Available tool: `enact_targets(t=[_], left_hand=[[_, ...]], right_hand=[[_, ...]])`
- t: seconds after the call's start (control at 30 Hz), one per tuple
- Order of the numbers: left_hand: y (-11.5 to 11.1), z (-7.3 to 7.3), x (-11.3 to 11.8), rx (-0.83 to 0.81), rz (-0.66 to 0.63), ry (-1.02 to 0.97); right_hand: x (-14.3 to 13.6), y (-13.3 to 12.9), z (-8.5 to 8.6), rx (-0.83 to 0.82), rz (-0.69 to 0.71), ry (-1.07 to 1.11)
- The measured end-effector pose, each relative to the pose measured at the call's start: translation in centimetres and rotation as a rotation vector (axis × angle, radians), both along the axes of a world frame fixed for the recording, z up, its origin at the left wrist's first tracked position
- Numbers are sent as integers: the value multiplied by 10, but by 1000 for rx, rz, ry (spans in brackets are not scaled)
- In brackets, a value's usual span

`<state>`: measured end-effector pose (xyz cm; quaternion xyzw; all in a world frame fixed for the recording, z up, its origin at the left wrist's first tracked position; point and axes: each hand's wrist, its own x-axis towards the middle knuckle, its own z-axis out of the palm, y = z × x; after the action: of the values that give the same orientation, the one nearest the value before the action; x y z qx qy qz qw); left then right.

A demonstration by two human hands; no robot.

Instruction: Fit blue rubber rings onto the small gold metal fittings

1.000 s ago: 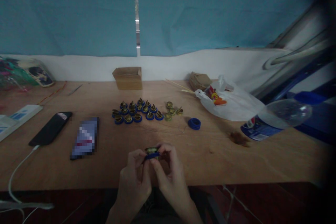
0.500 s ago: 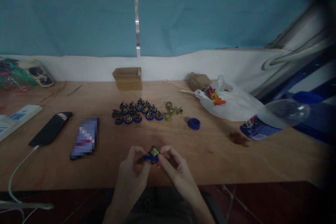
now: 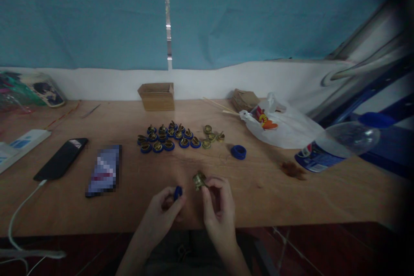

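Observation:
Near the table's front edge, my left hand [image 3: 164, 209] pinches a small blue ring [image 3: 177, 193] between thumb and fingers. A short gap to the right, my right hand [image 3: 220, 205] grips a brass-coloured metal piece [image 3: 199, 180] by its side, with the piece tilted. Farther back stand several brass pieces seated in blue rings [image 3: 168, 145], grouped in uneven rows. To their right lie several brass pieces without rings [image 3: 206, 143]. A blue ring or short stack of rings [image 3: 238, 152] rests apart from them, right of the group.
Two phones [image 3: 61, 159] and a white power strip [image 3: 24, 146] lie at the left, a cable hanging off the front edge. An open cardboard box [image 3: 158, 97] stands at the back. On the right are a white plastic bag [image 3: 287, 127] and a bottle lying tilted [image 3: 336, 146].
The brass piece and blue ring, together between my hands before, are now apart. My right hand has lifted the brass piece away to the right; the ring stays in my left.

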<state>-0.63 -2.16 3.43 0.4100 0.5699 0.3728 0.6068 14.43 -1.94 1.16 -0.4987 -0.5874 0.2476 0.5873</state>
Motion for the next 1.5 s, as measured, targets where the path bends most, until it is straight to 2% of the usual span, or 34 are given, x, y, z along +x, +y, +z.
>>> enact_targets(t=[0.13, 0.23, 0.43, 0.7, 0.93, 1.2, 1.33, 1.5], left_hand=[[-3, 4, 3, -62, 60, -260], [-3, 4, 8, -29, 98, -330], [0, 3, 10, 43, 92, -323], [0, 8, 13, 50, 123, -283], [2, 5, 15, 95, 112, -102], [2, 2, 14, 83, 134, -83], [1, -2, 15, 90, 125, -57], [-2, 1, 16, 109, 116, -41]], right_hand=[[-4, -4, 6, 160, 45, -208], [-6, -5, 11, 201, 110, -284], [-4, -7, 13, 178, 178, -328], [-2, -10, 12, 147, 215, -385], [-3, -9, 11, 61, 220, -398], [-2, -9, 8, 27, 139, -488], [-1, -9, 11, -34, 202, -501], [-1, -10, 14, -80, 232, -488]])
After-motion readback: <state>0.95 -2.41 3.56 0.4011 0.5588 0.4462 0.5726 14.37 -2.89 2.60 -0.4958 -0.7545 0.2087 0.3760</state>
